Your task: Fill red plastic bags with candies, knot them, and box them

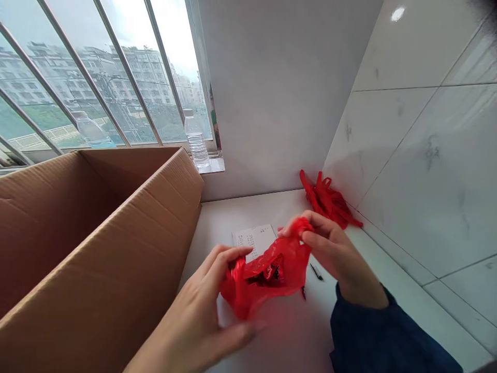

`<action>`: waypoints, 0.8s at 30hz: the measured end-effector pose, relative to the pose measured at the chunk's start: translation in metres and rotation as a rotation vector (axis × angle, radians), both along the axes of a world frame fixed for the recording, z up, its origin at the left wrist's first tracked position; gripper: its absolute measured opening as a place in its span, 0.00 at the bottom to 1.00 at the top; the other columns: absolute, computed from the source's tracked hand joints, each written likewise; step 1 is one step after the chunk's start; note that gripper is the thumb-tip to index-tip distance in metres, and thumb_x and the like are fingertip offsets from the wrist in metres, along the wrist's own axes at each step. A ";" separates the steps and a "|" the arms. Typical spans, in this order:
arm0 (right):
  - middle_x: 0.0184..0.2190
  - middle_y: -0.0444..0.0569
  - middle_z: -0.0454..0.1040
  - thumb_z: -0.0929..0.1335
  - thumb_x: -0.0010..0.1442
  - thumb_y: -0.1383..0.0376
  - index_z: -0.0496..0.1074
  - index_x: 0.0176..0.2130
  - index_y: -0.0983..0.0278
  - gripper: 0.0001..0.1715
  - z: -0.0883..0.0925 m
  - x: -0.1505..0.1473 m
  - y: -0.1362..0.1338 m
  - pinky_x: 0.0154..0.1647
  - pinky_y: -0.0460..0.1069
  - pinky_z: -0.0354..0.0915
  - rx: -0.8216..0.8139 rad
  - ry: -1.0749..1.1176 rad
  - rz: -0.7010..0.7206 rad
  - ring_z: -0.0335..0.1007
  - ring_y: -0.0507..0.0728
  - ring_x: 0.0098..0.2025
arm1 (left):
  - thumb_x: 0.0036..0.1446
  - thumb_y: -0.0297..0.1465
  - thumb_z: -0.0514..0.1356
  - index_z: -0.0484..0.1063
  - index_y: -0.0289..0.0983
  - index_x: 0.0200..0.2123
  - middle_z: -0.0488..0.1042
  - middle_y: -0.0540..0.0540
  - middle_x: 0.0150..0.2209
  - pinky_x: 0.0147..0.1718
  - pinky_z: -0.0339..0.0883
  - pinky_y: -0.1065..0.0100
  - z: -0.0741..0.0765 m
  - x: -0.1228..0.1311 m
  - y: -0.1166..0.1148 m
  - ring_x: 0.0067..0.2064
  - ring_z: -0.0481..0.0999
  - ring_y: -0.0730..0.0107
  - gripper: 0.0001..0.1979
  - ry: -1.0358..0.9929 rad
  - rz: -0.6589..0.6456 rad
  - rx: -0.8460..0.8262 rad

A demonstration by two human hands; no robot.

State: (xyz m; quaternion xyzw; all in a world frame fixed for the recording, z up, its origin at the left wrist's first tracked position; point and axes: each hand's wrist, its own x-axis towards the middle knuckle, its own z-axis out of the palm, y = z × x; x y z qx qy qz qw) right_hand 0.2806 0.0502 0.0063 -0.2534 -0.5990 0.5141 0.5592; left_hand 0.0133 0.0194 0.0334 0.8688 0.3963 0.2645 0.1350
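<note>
Both my hands hold a red plastic bag (267,274) just above the white counter (388,290). My left hand (205,311) grips the bag's left edge and underside, thumb below, fingers curled over the rim. My right hand (334,254), in a dark blue sleeve, pinches the bag's right handle between thumb and fingers. Something dark with a red pattern lies inside the bag's open mouth; I cannot make out what it is.
A large open cardboard box (116,248) fills the left. A printed paper sheet (256,238) and a dark pen (316,272) lie under the bag. A pile of red bags (328,199) sits in the tiled corner. A clear water bottle (196,140) stands on the window sill.
</note>
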 end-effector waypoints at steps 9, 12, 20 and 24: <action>0.54 0.51 0.69 0.77 0.55 0.54 0.61 0.62 0.58 0.42 -0.011 -0.063 -0.001 0.50 0.52 0.69 0.132 -0.408 -0.157 0.71 0.58 0.49 | 0.70 0.35 0.48 0.67 0.38 0.31 0.69 0.45 0.38 0.36 0.64 0.66 -0.042 0.036 0.035 0.38 0.69 0.65 0.16 -0.184 0.054 -0.020; 0.56 0.50 0.69 0.68 0.66 0.55 0.69 0.57 0.59 0.22 -0.016 -0.072 0.003 0.57 0.52 0.64 0.244 -0.490 -0.234 0.70 0.57 0.53 | 0.69 0.35 0.46 0.67 0.38 0.31 0.73 0.46 0.35 0.37 0.62 0.64 -0.049 0.040 0.037 0.36 0.68 0.64 0.16 -0.135 0.001 -0.131; 0.39 0.45 0.76 0.61 0.71 0.51 0.73 0.50 0.60 0.20 -0.006 -0.037 0.008 0.38 0.47 0.68 0.083 -0.482 0.023 0.73 0.53 0.36 | 0.67 0.37 0.52 0.65 0.37 0.33 0.72 0.50 0.31 0.30 0.58 0.71 -0.050 0.030 0.042 0.32 0.68 0.70 0.12 -0.239 -0.009 -0.488; 0.35 0.44 0.76 0.68 0.65 0.51 0.73 0.37 0.60 0.16 0.009 -0.002 -0.011 0.38 0.49 0.65 0.158 -0.785 -0.369 0.73 0.56 0.38 | 0.68 0.37 0.53 0.67 0.37 0.33 0.72 0.50 0.31 0.28 0.56 0.72 -0.041 0.028 0.036 0.31 0.66 0.72 0.12 -0.253 -0.014 -0.435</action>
